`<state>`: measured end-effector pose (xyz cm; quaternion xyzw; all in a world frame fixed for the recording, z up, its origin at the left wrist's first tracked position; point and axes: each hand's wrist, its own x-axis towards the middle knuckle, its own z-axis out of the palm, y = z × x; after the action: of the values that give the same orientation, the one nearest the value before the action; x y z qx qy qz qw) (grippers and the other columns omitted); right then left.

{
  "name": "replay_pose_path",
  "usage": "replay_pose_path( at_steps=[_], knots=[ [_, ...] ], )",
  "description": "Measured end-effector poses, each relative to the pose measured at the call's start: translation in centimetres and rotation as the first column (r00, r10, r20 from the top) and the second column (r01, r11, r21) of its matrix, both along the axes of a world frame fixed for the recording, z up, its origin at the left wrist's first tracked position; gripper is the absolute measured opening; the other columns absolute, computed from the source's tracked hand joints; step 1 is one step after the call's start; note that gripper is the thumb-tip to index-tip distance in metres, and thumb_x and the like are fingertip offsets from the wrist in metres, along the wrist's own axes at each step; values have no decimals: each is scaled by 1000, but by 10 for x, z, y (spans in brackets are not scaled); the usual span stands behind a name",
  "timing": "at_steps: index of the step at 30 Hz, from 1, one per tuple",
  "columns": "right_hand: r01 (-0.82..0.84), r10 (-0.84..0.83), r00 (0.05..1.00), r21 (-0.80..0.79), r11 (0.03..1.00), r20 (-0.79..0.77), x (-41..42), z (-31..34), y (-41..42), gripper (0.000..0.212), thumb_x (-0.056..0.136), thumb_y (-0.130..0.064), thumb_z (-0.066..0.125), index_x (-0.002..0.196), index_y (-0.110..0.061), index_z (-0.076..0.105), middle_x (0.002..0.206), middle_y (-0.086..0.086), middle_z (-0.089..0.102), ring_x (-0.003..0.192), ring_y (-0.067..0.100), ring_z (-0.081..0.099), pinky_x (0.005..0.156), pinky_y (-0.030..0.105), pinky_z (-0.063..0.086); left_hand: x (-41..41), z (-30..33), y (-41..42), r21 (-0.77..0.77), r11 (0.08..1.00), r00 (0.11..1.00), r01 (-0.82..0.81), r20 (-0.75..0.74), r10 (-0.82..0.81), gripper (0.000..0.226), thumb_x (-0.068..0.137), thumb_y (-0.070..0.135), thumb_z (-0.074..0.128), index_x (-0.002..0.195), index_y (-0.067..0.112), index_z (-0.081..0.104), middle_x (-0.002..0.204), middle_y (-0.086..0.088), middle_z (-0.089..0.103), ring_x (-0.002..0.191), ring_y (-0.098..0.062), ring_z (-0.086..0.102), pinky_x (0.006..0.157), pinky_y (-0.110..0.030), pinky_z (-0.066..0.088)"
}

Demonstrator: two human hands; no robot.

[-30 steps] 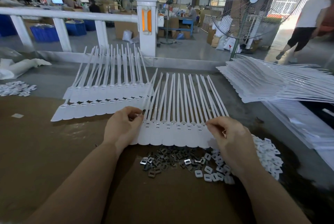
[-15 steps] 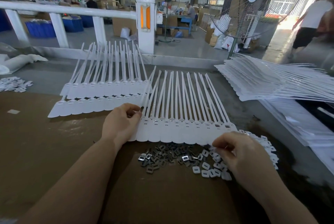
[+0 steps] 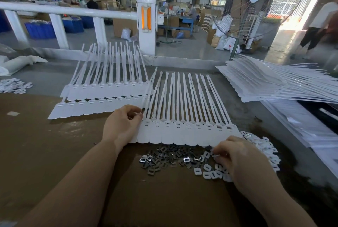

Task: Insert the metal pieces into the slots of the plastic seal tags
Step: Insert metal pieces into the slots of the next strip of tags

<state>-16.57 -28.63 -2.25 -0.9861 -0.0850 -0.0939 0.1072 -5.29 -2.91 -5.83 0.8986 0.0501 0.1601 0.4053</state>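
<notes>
Seal tags [image 3: 184, 133] pinned by curled left hand [image 3: 121, 126]; right hand [image 3: 236, 157] pinches among metal pieces [image 3: 164, 159].

Both bare arms reach forward. Left hand [image 3: 122, 126] palm down, fingers bent, thumb and fingertips pinched together at far side. Right hand [image 3: 237, 157] lower, nearer, palm down, fingers curled, tips pinched together.

White seal tags [image 3: 182, 133], grey metal pieces [image 3: 164, 159], brown cardboard [image 3: 54, 144].
</notes>
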Motion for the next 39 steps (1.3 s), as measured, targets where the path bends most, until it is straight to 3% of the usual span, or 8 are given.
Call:
replay_pose_path(
  at_steps=[5, 7, 11, 13, 16, 23, 39],
  knots=[
    [-5, 4, 1000, 42, 999, 15, 1, 0, 0, 1, 88, -30, 58, 89, -31, 57, 92, -16, 51, 88, 0, 46, 83, 16, 40, 1, 0, 0, -6, 1000, 1000, 1, -1, -1, 15, 89, 36, 60, 102, 30, 64, 79, 22, 54, 71, 4, 48, 58, -13, 33],
    [-7, 4, 1000, 97, 995, 31, 0, 1, 0, 6, 87, -26, 61, 83, -27, 56, 87, -14, 53, 84, 1, 49, 81, 20, 45, 1, 0, 0, -3, 1000, 1000, 4, -2, -4, 14, 89, 36, 60, 102, 31, 63, 79, 23, 53, 71, 5, 47, 58, -13, 33],
    [-15, -47, 975, 276, 961, 218, 5, 5, 0, 8, 79, -7, 69, 76, -12, 63, 73, -4, 61, 68, 11, 57, 64, 29, 51, -1, 1, 0, -4, 1000, 1000, 6, 5, -6, 8, 89, 35, 61, 97, 33, 61, 78, 23, 53, 71, 6, 47, 56, -12, 31],
    [8, -112, 953, 348, 937, 282, 13, 6, -1, 7, 80, -2, 68, 78, -8, 66, 74, 2, 64, 69, 16, 59, 66, 32, 52, -2, 2, -1, -4, 1000, 1000, 7, 9, -7, 6, 89, 35, 61, 95, 33, 60, 78, 22, 53, 70, 6, 47, 56, -12, 30],
    [107, -225, 943, 417, 903, 246, 29, 4, -4, 11, 87, -7, 61, 93, -11, 69, 86, 3, 67, 78, 16, 60, 75, 28, 51, -3, 3, -1, -5, 1000, 1000, 11, 9, -11, 6, 89, 35, 61, 95, 33, 61, 78, 22, 53, 70, 5, 48, 56, -13, 31],
    [226, -278, 953, 323, 919, 123, 59, 8, -12, 23, 95, -10, 48, 105, -13, 68, 93, 9, 68, 85, 24, 61, 80, 39, 51, -4, 4, -1, -11, 1000, 1000, 20, -2, -20, 7, 90, 34, 61, 96, 32, 61, 80, 19, 55, 71, 2, 49, 55, -15, 31],
    [127, -212, 931, 282, 951, 296, 57, -9, -20, 12, 89, -9, 59, 94, -9, 69, 88, 3, 68, 83, 19, 60, 77, 35, 50, -4, 3, 0, -5, 1000, 1000, 11, 4, -11, 10, 89, 33, 62, 98, 30, 64, 81, 17, 58, 72, 1, 51, 56, -16, 34]
  ],
)
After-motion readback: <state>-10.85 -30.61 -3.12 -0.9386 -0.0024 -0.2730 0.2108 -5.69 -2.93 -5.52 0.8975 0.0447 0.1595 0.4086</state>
